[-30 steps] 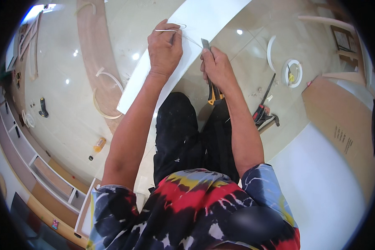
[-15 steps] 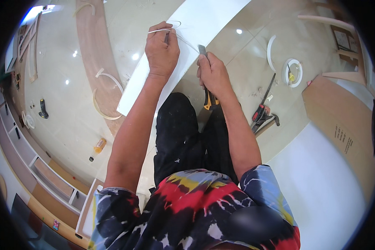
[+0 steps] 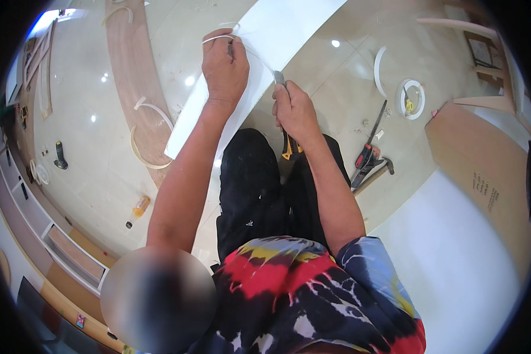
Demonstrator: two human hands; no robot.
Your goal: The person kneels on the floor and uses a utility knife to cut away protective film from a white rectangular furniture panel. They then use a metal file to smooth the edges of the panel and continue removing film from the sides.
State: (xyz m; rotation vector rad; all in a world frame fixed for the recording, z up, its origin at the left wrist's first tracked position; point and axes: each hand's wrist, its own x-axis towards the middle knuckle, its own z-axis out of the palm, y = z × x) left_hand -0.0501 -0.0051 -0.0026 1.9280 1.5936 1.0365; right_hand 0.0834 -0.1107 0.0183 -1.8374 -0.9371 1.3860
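Note:
A long white board [image 3: 297,22] lies slanting in front of my knees. Over it, my left hand [image 3: 225,71] is closed on a thin white strip [image 3: 218,38], which loops over the fingers and runs along the board toward its right edge. My right hand [image 3: 297,112] is wrapped round a utility knife [image 3: 288,148] with a yellow and black handle. The knife's grey blade end [image 3: 279,77] points away from me at the board's right edge, where it meets the strip. Whether the blade touches the board, I cannot tell.
A brown plank [image 3: 133,71] with curled strips lies left. To the right are a handsaw [image 3: 369,150], a hammer [image 3: 385,167], a white tape roll [image 3: 419,99] with yellow-handled scissors and a cardboard sheet [image 3: 475,138]. A bottle [image 3: 140,206] and a drill [image 3: 60,155] lie left.
The knife and my right hand have shifted slightly left and toward me along the board's edge. My left hand, still on the strip, has moved slightly left. The whole view has shifted a little.

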